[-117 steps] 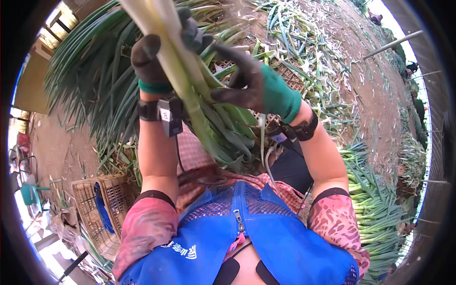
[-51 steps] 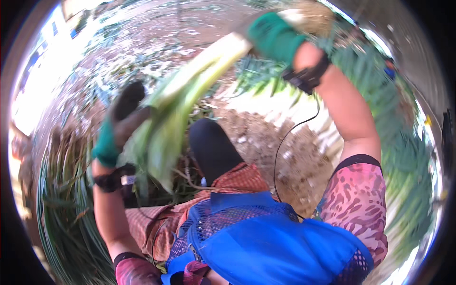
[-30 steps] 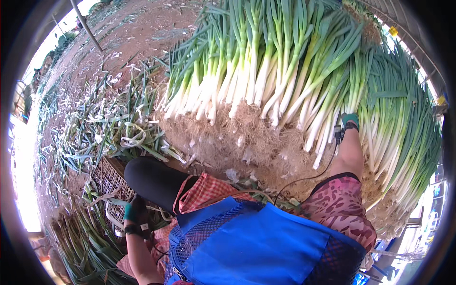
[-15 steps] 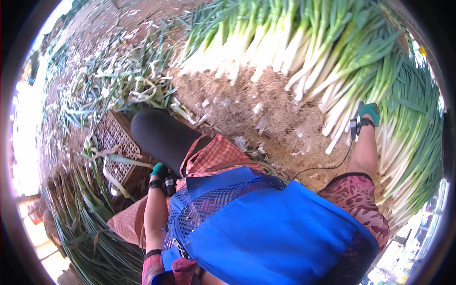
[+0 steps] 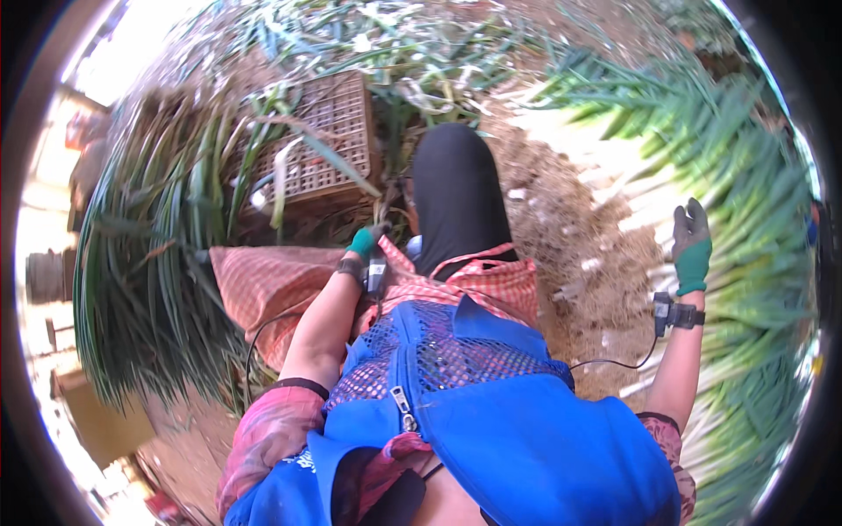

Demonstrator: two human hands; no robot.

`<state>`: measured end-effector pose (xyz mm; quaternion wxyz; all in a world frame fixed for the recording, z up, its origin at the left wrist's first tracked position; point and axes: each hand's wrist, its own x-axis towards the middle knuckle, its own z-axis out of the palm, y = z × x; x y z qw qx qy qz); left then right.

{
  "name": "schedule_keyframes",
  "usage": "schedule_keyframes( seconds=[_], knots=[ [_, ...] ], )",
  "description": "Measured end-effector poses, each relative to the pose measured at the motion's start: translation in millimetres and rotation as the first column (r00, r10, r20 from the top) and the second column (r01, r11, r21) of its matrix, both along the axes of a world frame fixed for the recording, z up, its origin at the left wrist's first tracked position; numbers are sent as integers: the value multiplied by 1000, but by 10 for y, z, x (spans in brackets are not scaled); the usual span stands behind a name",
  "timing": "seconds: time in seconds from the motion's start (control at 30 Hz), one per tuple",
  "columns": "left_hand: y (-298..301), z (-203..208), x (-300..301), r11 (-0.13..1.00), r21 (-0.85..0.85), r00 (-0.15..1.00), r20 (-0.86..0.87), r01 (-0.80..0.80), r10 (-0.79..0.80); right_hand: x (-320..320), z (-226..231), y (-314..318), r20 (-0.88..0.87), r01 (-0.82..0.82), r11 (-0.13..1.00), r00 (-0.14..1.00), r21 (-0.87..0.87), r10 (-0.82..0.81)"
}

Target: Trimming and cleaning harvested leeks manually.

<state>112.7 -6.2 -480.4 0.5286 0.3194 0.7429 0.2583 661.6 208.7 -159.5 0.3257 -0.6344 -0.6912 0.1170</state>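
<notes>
My left hand [image 5: 371, 238], in a green and dark glove, is low by the near side of my dark-clad knee, in front of a plastic crate. Its fingers look curled in, and what they hold, if anything, is too small to make out. A loose green leaf [image 5: 338, 164] slants over the crate and ends just beyond this hand. My right hand [image 5: 693, 237], in a green glove with a grey front, is held with fingers stretched out. It appears over the white stalks of a long row of leeks [image 5: 745, 272], apparently holding nothing.
A tan lattice crate [image 5: 338, 114] stands ahead left. Beside it lies a heap of untrimmed leeks [image 5: 153, 263] with long dark leaves. Leaf scraps [image 5: 412, 44] litter the ground beyond. Dry roots [image 5: 561, 219] lie right of my knee. Cables run from both wrist devices.
My view has turned left, bringing the crate and untrimmed heap further in. My right hand has come away from the leeks it was touching, its fingers now stretched out.
</notes>
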Motion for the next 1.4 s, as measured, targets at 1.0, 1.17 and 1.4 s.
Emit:
schedule_keyframes(
  seconds=[1.0, 1.17, 1.4],
  knots=[
    [-735, 3189, 49, 963, 250, 705, -701, 101, 108, -5390, -1287, -559, -697, -976, 58, -106, 208, 709],
    [-931, 3519, -433, 907, 392, 949, -316, 153, -23, -5899, -1307, -468, -809, -986, -129, -163, 109, 565],
    [-3018, 3043, -1730, 382, 246, 449, 354, -891, 820, -5935, -1420, -319, -981, -979, -64, 194, -192, -24]
  ],
)
